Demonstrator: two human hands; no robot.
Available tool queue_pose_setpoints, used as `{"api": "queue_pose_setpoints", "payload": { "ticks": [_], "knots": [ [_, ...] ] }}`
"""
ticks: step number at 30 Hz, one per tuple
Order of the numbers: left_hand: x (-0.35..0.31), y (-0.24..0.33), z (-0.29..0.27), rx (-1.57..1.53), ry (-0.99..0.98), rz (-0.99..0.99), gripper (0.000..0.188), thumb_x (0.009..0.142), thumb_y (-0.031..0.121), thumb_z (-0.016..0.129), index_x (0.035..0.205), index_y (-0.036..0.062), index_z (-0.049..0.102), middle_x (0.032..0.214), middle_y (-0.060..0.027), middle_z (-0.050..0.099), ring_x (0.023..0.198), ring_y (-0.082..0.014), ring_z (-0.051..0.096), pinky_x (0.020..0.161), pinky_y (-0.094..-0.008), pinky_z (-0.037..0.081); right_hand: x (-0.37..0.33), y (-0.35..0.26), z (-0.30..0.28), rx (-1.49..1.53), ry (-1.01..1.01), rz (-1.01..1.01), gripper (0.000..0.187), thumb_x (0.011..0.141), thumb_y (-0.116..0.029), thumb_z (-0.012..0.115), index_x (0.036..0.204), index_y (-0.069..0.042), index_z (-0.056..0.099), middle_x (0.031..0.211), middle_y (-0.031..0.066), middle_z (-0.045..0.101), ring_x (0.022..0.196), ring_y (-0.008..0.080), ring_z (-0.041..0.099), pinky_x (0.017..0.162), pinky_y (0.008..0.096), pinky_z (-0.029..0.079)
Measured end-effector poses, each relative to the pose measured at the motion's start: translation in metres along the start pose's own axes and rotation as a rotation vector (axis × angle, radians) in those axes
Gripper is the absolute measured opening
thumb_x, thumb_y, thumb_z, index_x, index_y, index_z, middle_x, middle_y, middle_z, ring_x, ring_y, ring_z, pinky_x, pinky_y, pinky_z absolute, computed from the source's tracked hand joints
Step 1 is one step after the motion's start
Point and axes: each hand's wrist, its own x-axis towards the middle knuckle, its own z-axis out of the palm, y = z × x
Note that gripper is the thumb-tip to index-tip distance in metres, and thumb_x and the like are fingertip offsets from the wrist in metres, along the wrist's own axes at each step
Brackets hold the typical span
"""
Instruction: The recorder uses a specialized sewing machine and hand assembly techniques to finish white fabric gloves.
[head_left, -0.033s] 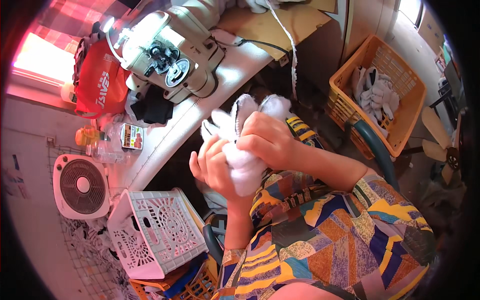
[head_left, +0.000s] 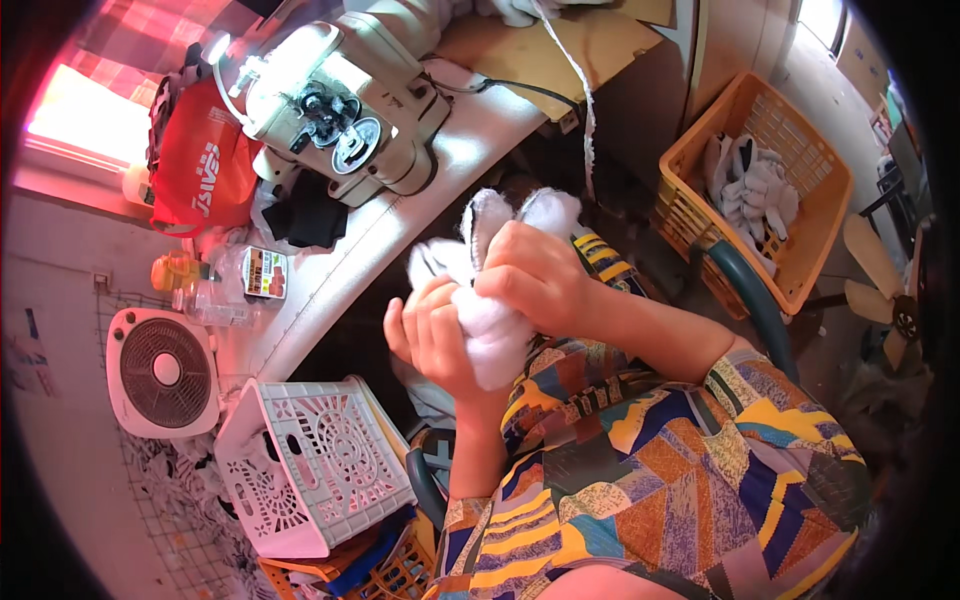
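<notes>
A white fluffy fabric piece (head_left: 492, 345) with dark edging is held up in front of my body, both hands closed on it. My left hand (head_left: 436, 335) wraps its fingers round the lower left side. My right hand (head_left: 535, 278) pinches the middle from the right, with knuckles facing up. Two rounded lobes stick up above the right hand, and a striped flap shows above the left fingers. Much of the piece is hidden behind my fingers. Beyond it, a pale sewing machine (head_left: 390, 100) with metal discs stands on the white table (head_left: 330, 265).
At the right an orange basket (head_left: 690, 180) holds white fabric pieces, beside a dark green chair arm (head_left: 752, 300). A white crate (head_left: 345, 455) and a box fan (head_left: 165, 370) are at the left. A red bag (head_left: 205, 165) and bottles lie on the table's left part.
My left fingers have shifted slightly right and curl closer over the piece. Its left flap has moved inward and changed shape. My right hand has barely moved.
</notes>
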Motion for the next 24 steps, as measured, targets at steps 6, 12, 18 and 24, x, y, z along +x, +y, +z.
{"api": "queue_pose_setpoints", "payload": {
  "ticks": [6, 12, 18, 24],
  "knots": [
    [-0.026, 0.022, 0.005, 0.088, -0.022, 0.139, 0.018, 0.072, 0.010, 0.066, 0.072, 0.0068, 0.048, 0.078, -0.0082, 0.059, 0.074, -0.0248, 0.058, 0.090, -0.0398, 0.035, 0.001, 0.008, 0.005, -0.041, 0.085, 0.413, 0.021, 0.072, -0.002, 0.064, 0.092, -0.004, 0.061, 0.071, 0.0061, 0.052, 0.062, 0.0182, 0.052, 0.053, 0.0281, 0.040],
    [-0.023, -0.003, 0.007, 0.041, -0.010, 0.099, 0.016, 0.072, 0.010, 0.065, 0.074, 0.0067, 0.049, 0.075, -0.0082, 0.057, 0.070, -0.0266, 0.056, 0.084, -0.0406, 0.035, 0.000, 0.015, -0.010, -0.007, -0.084, 0.411, 0.040, 0.069, -0.008, 0.069, 0.109, -0.012, 0.067, 0.081, 0.0067, 0.058, 0.081, 0.0258, 0.056, 0.072, 0.0334, 0.047],
    [-0.002, -0.051, 0.017, -0.581, -0.090, -0.501, 0.029, 0.070, 0.016, 0.070, 0.091, -0.0008, 0.060, 0.074, -0.0115, 0.062, 0.067, -0.0256, 0.060, 0.071, -0.0360, 0.045, -0.018, 0.007, -0.011, 1.209, -0.431, 1.059, 0.073, 0.072, -0.009, 0.079, 0.139, -0.006, 0.049, 0.128, 0.0063, 0.059, 0.119, 0.0123, 0.053, 0.105, 0.0276, 0.038],
    [-0.017, -0.056, 0.014, -0.522, -0.330, -0.487, 0.016, 0.069, 0.012, 0.064, 0.079, -0.0012, 0.062, 0.074, -0.0134, 0.060, 0.072, -0.0312, 0.057, 0.068, -0.0382, 0.044, -0.029, 0.012, -0.016, 1.523, -0.302, 1.339, 0.089, 0.066, -0.007, 0.083, 0.144, -0.007, 0.040, 0.129, 0.0051, 0.058, 0.120, 0.0140, 0.054, 0.106, 0.0307, 0.040]
  ]
}}
